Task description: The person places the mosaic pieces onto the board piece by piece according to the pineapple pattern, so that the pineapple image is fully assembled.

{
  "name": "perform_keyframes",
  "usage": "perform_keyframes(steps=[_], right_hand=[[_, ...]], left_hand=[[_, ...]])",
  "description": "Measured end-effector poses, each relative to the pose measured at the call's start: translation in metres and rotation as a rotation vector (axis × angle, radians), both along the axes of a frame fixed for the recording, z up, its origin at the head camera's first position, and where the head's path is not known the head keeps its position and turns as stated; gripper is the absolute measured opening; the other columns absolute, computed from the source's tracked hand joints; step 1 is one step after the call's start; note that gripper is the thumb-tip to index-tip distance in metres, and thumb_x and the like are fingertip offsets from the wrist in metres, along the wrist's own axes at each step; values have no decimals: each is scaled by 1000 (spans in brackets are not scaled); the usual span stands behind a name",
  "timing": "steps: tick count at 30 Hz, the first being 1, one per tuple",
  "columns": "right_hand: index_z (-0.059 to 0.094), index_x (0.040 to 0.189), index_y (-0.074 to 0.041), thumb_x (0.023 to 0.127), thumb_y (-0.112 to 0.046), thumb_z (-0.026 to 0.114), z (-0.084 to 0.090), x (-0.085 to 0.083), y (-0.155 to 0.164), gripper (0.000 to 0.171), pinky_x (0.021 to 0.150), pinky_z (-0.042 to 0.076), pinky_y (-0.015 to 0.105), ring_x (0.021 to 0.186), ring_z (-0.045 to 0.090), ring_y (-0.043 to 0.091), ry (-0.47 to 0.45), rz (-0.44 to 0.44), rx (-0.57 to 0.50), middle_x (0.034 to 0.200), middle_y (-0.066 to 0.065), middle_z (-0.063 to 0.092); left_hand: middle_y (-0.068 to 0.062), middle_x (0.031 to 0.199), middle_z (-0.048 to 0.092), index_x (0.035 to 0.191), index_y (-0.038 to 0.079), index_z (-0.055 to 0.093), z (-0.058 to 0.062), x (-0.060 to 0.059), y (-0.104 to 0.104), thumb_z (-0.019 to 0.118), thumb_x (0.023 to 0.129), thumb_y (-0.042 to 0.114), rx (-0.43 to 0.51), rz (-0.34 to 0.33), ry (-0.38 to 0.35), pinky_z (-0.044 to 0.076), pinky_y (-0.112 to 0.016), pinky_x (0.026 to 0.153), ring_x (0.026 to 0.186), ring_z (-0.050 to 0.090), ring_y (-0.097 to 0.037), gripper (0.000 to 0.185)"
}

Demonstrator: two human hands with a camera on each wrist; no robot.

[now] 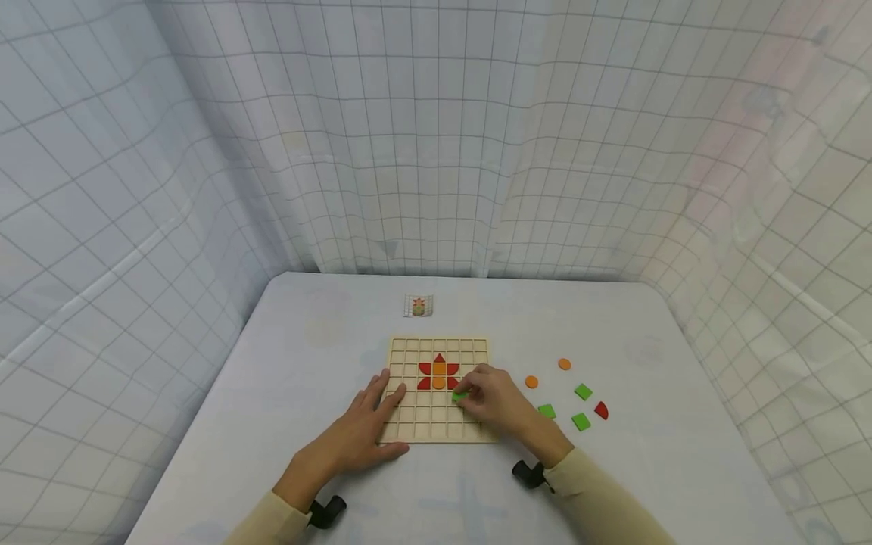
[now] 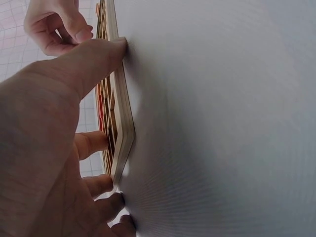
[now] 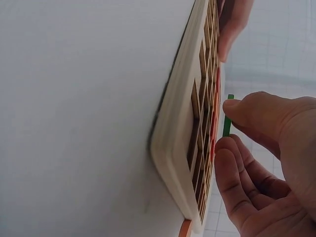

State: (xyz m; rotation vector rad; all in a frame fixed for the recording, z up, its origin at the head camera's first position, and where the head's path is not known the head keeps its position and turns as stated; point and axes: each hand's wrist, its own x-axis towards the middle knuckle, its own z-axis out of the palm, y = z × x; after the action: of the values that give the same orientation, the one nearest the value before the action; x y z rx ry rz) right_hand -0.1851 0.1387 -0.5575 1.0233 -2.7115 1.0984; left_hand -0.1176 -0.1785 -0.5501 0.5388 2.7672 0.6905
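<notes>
Two bare hands work at a wooden grid board [image 1: 439, 390] lying flat on a pale worktop [image 1: 613, 469], seen from the head camera. The left hand [image 1: 364, 431] rests open, fingers straight, on the board's near left corner. The right hand [image 1: 493, 397] pinches a small green tile [image 1: 460, 395] over the board, just right of and below a red and orange flower pattern [image 1: 439, 373] set in the cells. To the right of the board lie loose pieces: two orange discs [image 1: 531, 381], three green squares [image 1: 582, 391] and a red piece [image 1: 601, 409]. A small picture card [image 1: 418, 305] sits beyond the board, and gridded white curtains [image 1: 436, 136] close in the scene. The left wrist view shows the board [image 2: 121, 128] edge-on, with the left hand [image 2: 49, 148] spread flat against it, thumb at its edge and fingers [image 2: 91, 143] lying across the cells. The right wrist view shows the green tile [image 3: 227, 121] held on edge between thumb and forefinger of the right hand [image 3: 266, 158], just above the board [image 3: 182, 143], not yet seated in a cell.
</notes>
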Motion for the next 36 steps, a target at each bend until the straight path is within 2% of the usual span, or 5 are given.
perform_keyframes(steps=[10,26,36], right_hand=[[89,109,-9,102,-6,89,1,4,-17,8,82,62,21,92,71,14,-58,18,35,107,4,75],[91,113,-14,105,-14,89,-2,2,-29,8,79,55,20,90,58,6,-13,32,90,111,1,74],[92,111,-13,106,-12,88,-1,3,-33,7,83,61,23,95,67,8,2,38,78,114,2,75]], left_hand=[[-27,196,13,184,10,36,0,2,-2,88,103,54,-4,-7,2,28,-72,144,182,18,-53,106],[-24,197,10,185,12,34,-1,1,-3,87,103,57,6,-2,-1,26,-73,144,183,15,-51,107],[-24,197,10,184,12,35,-1,1,-3,87,103,56,15,-2,-4,26,-73,144,183,15,-51,106]])
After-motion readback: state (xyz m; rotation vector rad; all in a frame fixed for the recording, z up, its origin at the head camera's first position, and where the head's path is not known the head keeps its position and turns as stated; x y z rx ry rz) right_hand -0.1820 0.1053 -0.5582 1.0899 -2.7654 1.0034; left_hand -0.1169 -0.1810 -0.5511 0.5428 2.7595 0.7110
